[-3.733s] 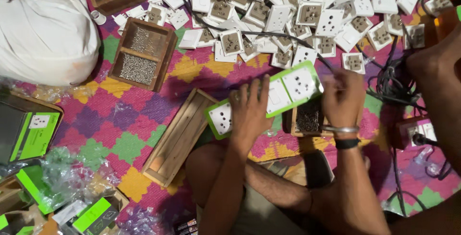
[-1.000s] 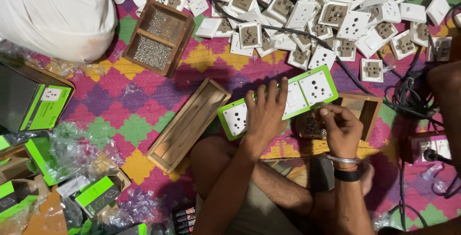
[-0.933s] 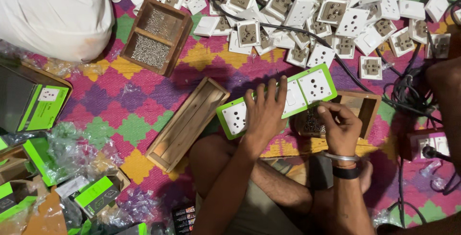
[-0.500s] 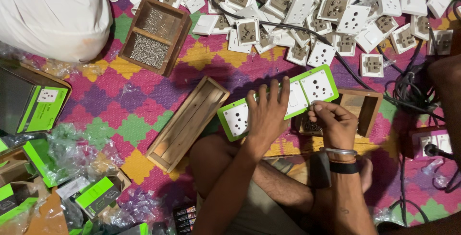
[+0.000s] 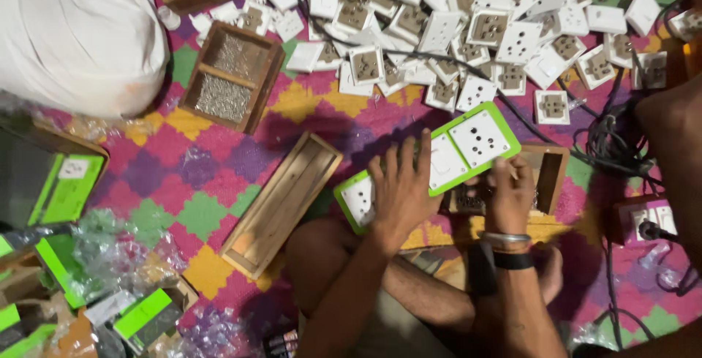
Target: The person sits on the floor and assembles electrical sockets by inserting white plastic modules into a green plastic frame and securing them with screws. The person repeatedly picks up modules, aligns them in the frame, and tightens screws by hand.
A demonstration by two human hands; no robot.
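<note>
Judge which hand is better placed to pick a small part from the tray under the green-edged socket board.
Right, probably: the right hand sits at the board's lower edge beside the tray; the left hand lies flat on the board.

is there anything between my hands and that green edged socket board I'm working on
Nothing visible. Your left hand lies flat on the green-edged socket board, and your right hand touches its lower edge over the small wooden box.
</note>
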